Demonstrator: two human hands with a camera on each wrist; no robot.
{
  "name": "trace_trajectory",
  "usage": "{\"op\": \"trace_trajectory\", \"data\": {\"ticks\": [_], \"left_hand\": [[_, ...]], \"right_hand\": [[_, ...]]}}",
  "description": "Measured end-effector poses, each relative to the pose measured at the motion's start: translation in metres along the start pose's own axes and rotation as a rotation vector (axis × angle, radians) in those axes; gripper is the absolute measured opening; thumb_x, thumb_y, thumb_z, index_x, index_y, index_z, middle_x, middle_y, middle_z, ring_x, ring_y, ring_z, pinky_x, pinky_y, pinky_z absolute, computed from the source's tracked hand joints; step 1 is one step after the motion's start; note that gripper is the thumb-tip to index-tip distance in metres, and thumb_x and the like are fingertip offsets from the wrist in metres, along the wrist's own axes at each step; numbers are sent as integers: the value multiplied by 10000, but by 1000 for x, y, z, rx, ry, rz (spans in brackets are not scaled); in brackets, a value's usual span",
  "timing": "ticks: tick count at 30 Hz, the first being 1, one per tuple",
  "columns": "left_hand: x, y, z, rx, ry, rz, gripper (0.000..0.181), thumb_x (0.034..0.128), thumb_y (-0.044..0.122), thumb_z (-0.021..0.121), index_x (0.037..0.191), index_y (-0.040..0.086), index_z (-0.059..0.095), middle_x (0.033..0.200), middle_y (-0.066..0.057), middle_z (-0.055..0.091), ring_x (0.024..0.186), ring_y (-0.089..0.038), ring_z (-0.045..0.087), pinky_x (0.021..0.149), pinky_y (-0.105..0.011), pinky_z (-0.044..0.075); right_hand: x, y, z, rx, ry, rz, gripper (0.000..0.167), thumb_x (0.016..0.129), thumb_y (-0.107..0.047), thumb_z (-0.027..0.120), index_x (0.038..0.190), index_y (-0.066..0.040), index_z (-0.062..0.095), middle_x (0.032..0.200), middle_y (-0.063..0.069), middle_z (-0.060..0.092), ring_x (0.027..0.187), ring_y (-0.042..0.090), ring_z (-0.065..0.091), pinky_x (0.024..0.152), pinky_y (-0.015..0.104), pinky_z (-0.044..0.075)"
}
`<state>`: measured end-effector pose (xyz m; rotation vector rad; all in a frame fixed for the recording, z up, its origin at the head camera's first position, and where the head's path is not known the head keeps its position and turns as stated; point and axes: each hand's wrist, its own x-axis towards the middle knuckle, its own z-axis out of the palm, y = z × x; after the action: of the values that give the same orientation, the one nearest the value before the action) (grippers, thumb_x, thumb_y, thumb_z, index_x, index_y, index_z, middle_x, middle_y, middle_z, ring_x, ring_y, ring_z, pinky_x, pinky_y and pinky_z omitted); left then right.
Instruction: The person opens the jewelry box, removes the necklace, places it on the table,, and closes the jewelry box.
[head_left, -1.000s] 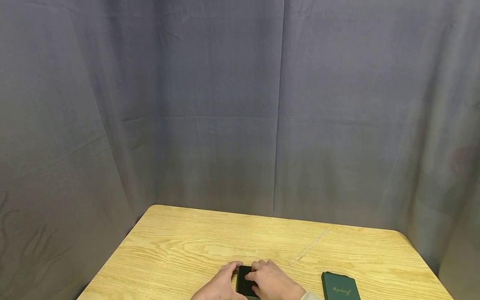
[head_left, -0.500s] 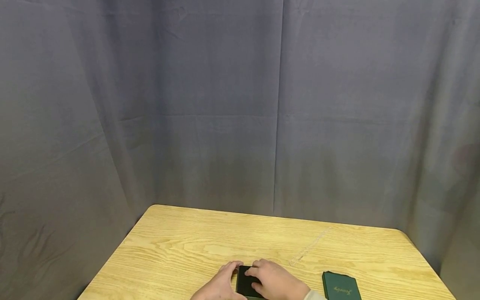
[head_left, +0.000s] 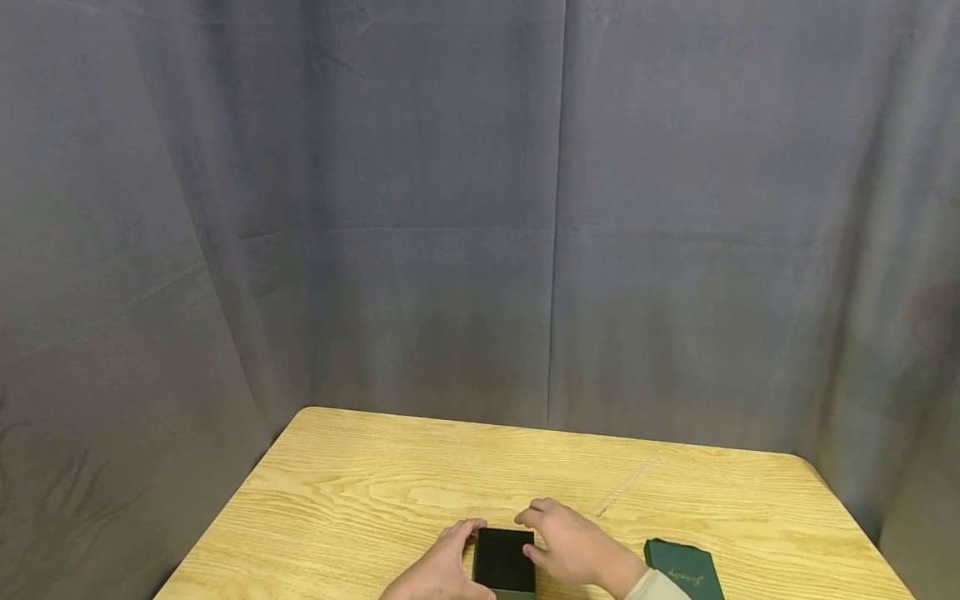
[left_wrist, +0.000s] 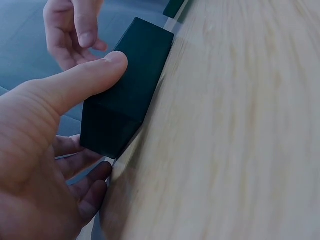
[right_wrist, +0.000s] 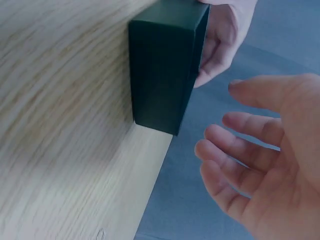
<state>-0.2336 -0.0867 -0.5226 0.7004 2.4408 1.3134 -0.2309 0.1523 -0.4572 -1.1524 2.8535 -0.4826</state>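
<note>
A dark green box (head_left: pixel 506 558) with a black top face sits on the wooden table at the bottom middle of the head view. My left hand (head_left: pixel 444 567) grips it from the left. In the left wrist view the thumb (left_wrist: pixel 107 67) lies along the box's green side (left_wrist: pixel 132 75), and the other fingers curl round its far end. Just right of the box is my right hand (head_left: pixel 570 542), holding nothing. The right wrist view has its fingers relaxed and apart from the box (right_wrist: pixel 162 75).
A dark green lid (head_left: pixel 682 569) with gold lettering lies on the table (head_left: pixel 352 492) at the right. A thin, pale chain-like strand (head_left: pixel 630 483) stretches across the wood behind my right hand. Grey curtains (head_left: pixel 435 208) hang behind and beside the table.
My right hand has lifted off the black top of the box and moved right and slightly away. The left hand keeps its grip, and the box has hardly moved.
</note>
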Motion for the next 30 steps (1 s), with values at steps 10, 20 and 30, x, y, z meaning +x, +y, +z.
{"op": "trace_trajectory", "data": {"ticks": [10, 20, 30], "left_hand": [[0, 3, 1, -7, 8, -24, 893, 690, 329, 855, 1382, 15, 386, 1289, -140, 435, 1160, -361, 425, 883, -516, 438], [-1, 1, 2, 10, 2, -19, 900, 704, 371, 839, 1387, 5, 380, 1290, -130, 446, 1157, -347, 432, 880, -492, 448], [-2, 3, 2, -17, 13, -43, 907, 698, 361, 843, 1399, 29, 374, 1320, -136, 426, 1184, -351, 419, 904, -520, 428]], "right_hand": [[-13, 9, -10, 16, 15, 34, 307, 896, -225, 665, 1134, -32, 640, 1058, 55, 602, 952, 192, 595, 765, 297, 508], [-30, 23, -20, 14, 33, 77, 334, 890, -210, 671, 1150, -5, 623, 1071, 73, 594, 970, 251, 592, 773, 353, 510], [-43, 31, -28, 15, 40, 100, 362, 881, -207, 680, 1145, 30, 605, 1083, 93, 585, 970, 285, 581, 780, 371, 510]]}}
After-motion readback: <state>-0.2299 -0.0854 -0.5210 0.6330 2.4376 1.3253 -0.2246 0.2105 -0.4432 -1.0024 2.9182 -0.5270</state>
